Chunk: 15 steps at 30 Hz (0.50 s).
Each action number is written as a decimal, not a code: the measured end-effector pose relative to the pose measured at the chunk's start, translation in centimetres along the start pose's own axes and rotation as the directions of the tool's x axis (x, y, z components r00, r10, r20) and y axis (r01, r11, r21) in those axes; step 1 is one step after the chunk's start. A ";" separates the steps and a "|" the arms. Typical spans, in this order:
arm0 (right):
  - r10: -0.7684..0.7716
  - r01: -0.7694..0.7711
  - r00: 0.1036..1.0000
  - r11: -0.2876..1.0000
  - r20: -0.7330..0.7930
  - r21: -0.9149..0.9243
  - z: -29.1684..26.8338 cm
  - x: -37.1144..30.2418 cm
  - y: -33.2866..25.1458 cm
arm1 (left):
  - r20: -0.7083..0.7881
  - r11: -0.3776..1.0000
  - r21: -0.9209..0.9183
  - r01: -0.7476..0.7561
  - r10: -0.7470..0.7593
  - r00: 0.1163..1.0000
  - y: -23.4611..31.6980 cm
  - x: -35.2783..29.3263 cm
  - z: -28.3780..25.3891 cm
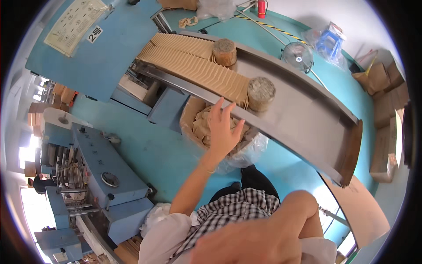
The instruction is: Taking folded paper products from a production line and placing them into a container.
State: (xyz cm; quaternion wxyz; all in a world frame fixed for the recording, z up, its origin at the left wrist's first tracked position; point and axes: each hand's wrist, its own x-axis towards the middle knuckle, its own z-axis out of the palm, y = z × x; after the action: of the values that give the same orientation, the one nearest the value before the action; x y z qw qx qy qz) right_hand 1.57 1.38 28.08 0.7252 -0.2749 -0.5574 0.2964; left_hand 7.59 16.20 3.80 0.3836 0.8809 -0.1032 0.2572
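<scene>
My left hand (223,134) is open with its fingers spread, the fingertips at the near edge of a long metal chute (303,119). In the chute stands a tightly packed row of tan paper pieces (198,66), perhaps bags or sleeves. A round, block-like cylinder (261,93) with a mottled grey top rests against the row's near end, just beyond my fingertips. A second, brownish cylinder (224,52) sits along the row's far side. Close to my body, my right hand (241,242) is blurred, its arm bent at the elbow; its fingers cannot be made out.
Below the chute, a plastic-lined carton (188,115) holds loose tan paper pieces. A blue machine (88,48) stands at the chute's far left end, another blue machine (107,165) to my left. A fan (297,57) and cardboard boxes (384,145) are at the right.
</scene>
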 end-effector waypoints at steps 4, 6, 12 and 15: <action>0.081 -0.390 0.909 0.507 -0.408 -0.769 -5.5 -6.3 4.7 | 0.046 0.985 0.171 0.031 -0.039 0.998 -1.0 2.6 1.8; -0.111 -0.557 0.830 -0.149 -0.546 -0.817 -12.4 -8.3 7.9 | 0.122 0.958 0.241 0.154 -0.188 0.975 -0.4 4.0 3.8; -0.210 -0.808 0.586 -0.071 -0.783 -0.586 -21.2 -13.1 10.8 | -0.010 0.936 0.316 0.155 -0.160 0.987 -2.3 5.3 5.5; -0.140 -0.859 0.509 -0.030 -0.849 -0.511 -21.2 -12.4 11.1 | -0.077 0.929 0.286 0.234 -0.221 0.972 -2.8 5.9 3.8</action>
State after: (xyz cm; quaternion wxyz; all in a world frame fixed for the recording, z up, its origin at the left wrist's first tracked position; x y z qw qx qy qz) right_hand 18.30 -1.77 7.16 0.3658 -0.9159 -0.1497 -0.0698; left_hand 15.04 15.38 2.99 0.2781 0.9282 0.0473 0.2427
